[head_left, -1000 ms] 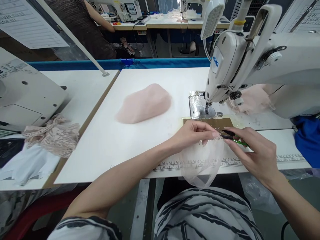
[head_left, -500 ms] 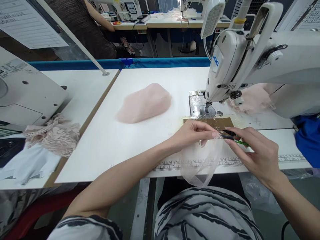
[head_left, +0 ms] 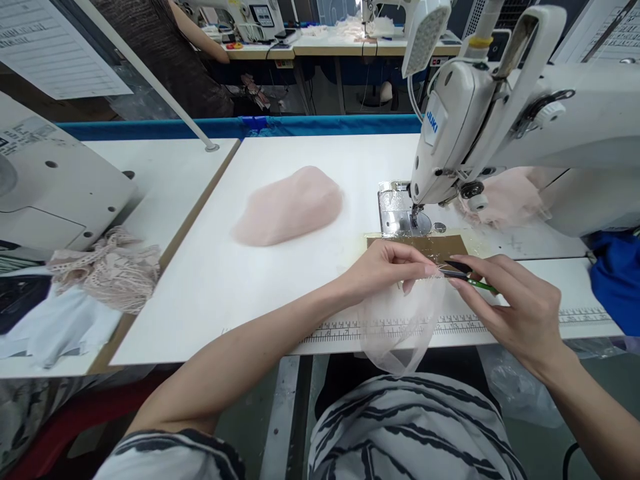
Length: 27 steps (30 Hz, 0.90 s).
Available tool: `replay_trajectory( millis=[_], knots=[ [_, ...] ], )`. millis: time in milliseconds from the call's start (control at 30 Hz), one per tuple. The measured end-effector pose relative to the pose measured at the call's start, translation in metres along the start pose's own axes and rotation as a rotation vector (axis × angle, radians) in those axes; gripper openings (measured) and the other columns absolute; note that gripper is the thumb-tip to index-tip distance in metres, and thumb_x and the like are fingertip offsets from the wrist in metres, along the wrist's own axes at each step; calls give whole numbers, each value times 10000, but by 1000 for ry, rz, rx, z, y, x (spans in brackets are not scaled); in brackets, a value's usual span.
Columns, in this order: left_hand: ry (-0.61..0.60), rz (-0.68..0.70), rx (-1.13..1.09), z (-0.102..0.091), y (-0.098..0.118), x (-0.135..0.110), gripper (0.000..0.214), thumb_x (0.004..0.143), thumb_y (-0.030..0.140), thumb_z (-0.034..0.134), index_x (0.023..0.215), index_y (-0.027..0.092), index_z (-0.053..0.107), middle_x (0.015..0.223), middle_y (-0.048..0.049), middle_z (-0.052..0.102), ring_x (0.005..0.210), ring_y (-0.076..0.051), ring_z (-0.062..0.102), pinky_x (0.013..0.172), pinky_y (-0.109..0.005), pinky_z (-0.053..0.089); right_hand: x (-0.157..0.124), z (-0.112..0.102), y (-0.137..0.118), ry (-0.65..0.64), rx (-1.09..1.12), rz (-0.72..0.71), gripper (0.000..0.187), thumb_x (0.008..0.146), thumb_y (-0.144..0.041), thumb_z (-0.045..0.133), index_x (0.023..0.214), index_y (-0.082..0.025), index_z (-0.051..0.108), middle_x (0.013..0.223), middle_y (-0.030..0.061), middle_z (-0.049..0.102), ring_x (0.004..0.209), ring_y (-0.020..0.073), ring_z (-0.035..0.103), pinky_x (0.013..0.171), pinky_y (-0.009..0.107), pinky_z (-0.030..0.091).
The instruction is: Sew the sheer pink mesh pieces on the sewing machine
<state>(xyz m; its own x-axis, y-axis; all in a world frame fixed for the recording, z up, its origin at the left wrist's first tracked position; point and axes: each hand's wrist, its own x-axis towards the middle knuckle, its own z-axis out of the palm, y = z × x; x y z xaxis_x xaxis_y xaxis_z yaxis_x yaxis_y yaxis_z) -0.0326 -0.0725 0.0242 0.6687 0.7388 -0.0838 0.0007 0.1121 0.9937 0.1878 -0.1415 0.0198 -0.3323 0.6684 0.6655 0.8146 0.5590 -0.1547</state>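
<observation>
Sheer pale-pink fabric piece (head_left: 397,340) hangs from my left hand (head_left: 383,270), fingers pinching its top, lower end draped past the front edge of the white bench (head_left: 270,293). I'd call it near weightless, limp, slippery, easy to snag: hold near the pinched top, flat fingers, no nails. Right hand (head_left: 520,300) grasps small black-and-green snips (head_left: 460,267), tips by the pinch; can't tell if blades touch cloth. White sewing machine (head_left: 450,143) beyond; rounded pink fabric (head_left: 293,207) off left.
</observation>
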Motion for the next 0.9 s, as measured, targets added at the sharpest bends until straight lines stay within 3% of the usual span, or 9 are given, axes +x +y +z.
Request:
replay_trajectory(
  millis=[233, 600, 900],
  knots=[
    [-7, 9, -7, 0, 0, 0, 199, 829, 394, 750, 857, 199, 774, 548, 44, 561, 537, -71, 465, 606, -248, 380, -2, 0, 1, -1, -11, -9, 323, 868, -219, 720, 1182, -250, 651, 883, 41, 740, 708, 176, 674, 613, 307, 529],
    [-9, 5, -27, 0, 1, 0, 149, 814, 335, 762, 845, 190, 773, 548, 48, 565, 533, -65, 460, 603, -244, 370, -1, -1, 1, 4, -52, -51, 300, 840, -192, 743, 1133, -179, 679, 830, 57, 721, 682, 170, 658, 565, 291, 490],
    [-15, -2, -21, 1, 1, 0, 176, 822, 363, 758, 832, 188, 767, 552, 47, 562, 537, -63, 462, 604, -237, 378, -1, -1, 0, 0, 15, -25, 330, 861, -189, 722, 1177, -242, 641, 882, 44, 737, 704, 173, 669, 622, 310, 536]
  ],
)
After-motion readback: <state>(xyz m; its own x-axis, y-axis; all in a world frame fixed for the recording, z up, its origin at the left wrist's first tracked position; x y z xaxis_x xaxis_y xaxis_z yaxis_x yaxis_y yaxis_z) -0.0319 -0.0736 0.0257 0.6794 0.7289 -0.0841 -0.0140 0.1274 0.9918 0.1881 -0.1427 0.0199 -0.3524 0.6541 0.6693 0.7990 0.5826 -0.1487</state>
